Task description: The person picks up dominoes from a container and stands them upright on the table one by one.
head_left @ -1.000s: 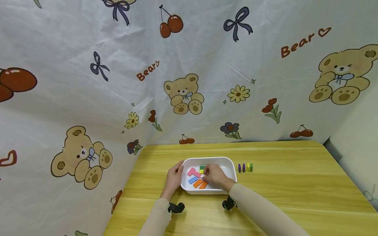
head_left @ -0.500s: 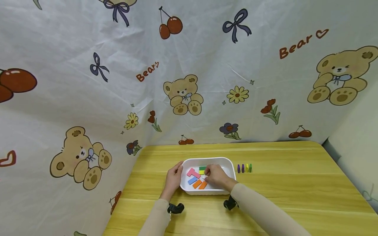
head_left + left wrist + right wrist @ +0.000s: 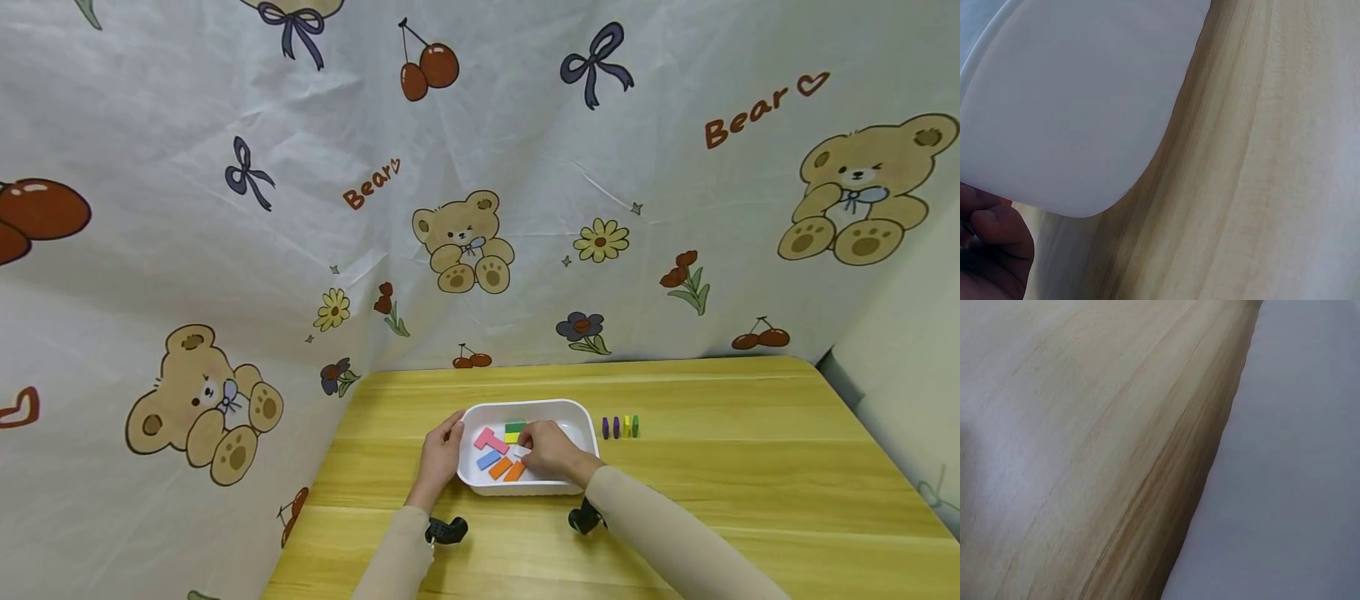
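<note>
A white plastic tray (image 3: 525, 406) stands on the table. My left hand (image 3: 441, 454) grips its left rim; in the left wrist view the curled fingers of that hand (image 3: 997, 244) are at the edge of the tray (image 3: 1085, 106). Inside the tray, my right hand (image 3: 553, 452) reaches down with curled fingers at a small white block (image 3: 521, 451), partly hidden by the fingertips. Around it lie pink blocks (image 3: 491, 441), a blue block (image 3: 488, 460), orange blocks (image 3: 501, 468), a green block (image 3: 514, 427) and a yellow block (image 3: 512, 437). The right wrist view shows only table and tray wall.
Right of the tray, several small blocks stand in a row: purple (image 3: 605, 428), yellow (image 3: 627, 427) and green (image 3: 635, 426). The wooden table (image 3: 720, 467) extends to the right. A bear-printed cloth (image 3: 525, 167) hangs behind it and along the left side.
My right hand has shifted slightly to the right within the tray, and more of the white block shows by its fingertips. My left hand stays at the tray's rim.
</note>
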Available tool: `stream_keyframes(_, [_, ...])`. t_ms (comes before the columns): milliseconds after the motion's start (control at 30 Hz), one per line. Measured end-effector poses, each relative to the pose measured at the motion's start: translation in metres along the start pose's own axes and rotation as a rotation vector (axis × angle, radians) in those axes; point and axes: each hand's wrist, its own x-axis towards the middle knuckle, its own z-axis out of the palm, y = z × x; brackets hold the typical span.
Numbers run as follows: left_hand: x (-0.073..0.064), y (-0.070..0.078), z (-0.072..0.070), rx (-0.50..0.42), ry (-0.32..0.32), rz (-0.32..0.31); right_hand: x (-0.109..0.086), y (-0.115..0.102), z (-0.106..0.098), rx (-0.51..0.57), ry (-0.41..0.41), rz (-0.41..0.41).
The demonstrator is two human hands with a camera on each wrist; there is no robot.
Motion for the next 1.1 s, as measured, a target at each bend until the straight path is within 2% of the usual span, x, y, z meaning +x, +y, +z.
stream_keyframes(467, [-0.001, 0.0, 0.0, 0.008, -0.001, 0.016, -0.002, 0.0, -0.003, 0.002, 0.004, -0.013])
stream_keyframes(833, [0.0, -0.001, 0.0, 0.011, -0.002, -0.002, -0.003, 0.0, -0.009, 0.005, 0.024, -0.025])
stream_keyframes(1100, [0.0, 0.0, 0.0, 0.005, -0.002, 0.0, -0.003, 0.005, -0.017, 0.068, 0.039, -0.029])
